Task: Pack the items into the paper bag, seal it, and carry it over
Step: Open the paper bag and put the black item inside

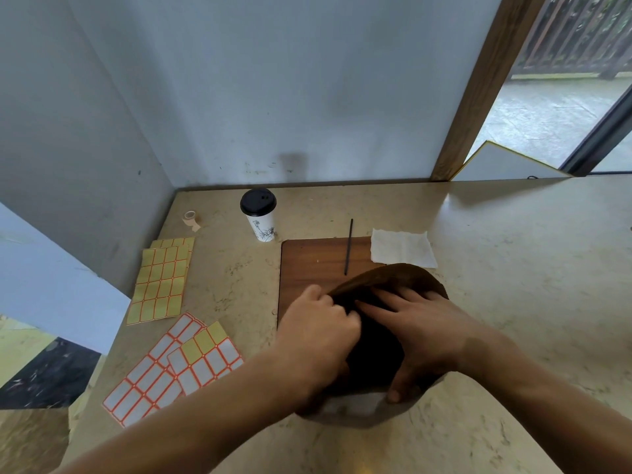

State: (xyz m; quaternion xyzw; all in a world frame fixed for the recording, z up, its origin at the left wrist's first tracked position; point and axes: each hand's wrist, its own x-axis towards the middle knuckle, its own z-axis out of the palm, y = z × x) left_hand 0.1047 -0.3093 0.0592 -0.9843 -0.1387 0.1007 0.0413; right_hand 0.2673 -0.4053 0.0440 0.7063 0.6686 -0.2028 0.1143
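Brown paper bag (393,278) is sitting near me on the board (307,261); my left hand (318,323) is pinching its rim, my right hand (413,323) is pressing flat, opening it. Next, probably the cup (260,213).

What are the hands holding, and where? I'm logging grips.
Both hold the bag at its open mouth: left hand pinches the left rim, right hand lies spread over the right side.
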